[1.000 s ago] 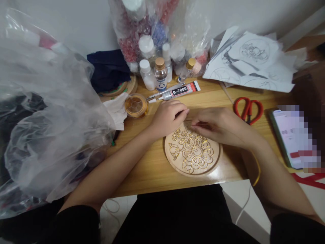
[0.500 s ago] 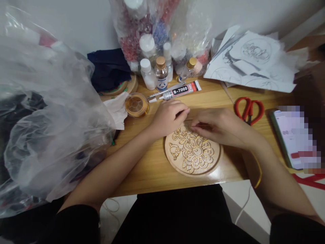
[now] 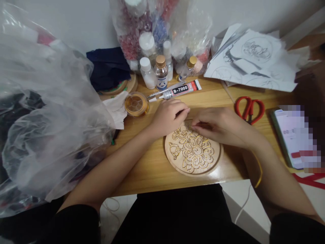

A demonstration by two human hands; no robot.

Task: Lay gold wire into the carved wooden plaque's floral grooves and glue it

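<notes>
A round wooden plaque (image 3: 177, 159) lies near the table's front edge, with a flower pattern outlined in gold wire (image 3: 197, 151). Over its far left rim rests my left hand (image 3: 169, 117), thumb and fingertips pressed together; what they pinch, if anything, is too small to make out. My right hand (image 3: 219, 124) hovers at the plaque's far right side, its fingers closed in a pinch on a fine strand that looks like gold wire. Both hands hide the plaque's far part. Left of my left hand sits a spool of gold wire (image 3: 136, 104).
A B-7000 glue tube (image 3: 180, 89) lies beyond my hands, before several small bottles (image 3: 161, 73). Red-handled scissors (image 3: 250, 109) and a phone (image 3: 291, 139) are at the right. Drawn paper sheets (image 3: 254, 61) stand behind. A large plastic bag (image 3: 50, 118) fills the left.
Hardly anything differs. My right hand's fingers have shifted very slightly; my left hand and the plaque stay in place.
</notes>
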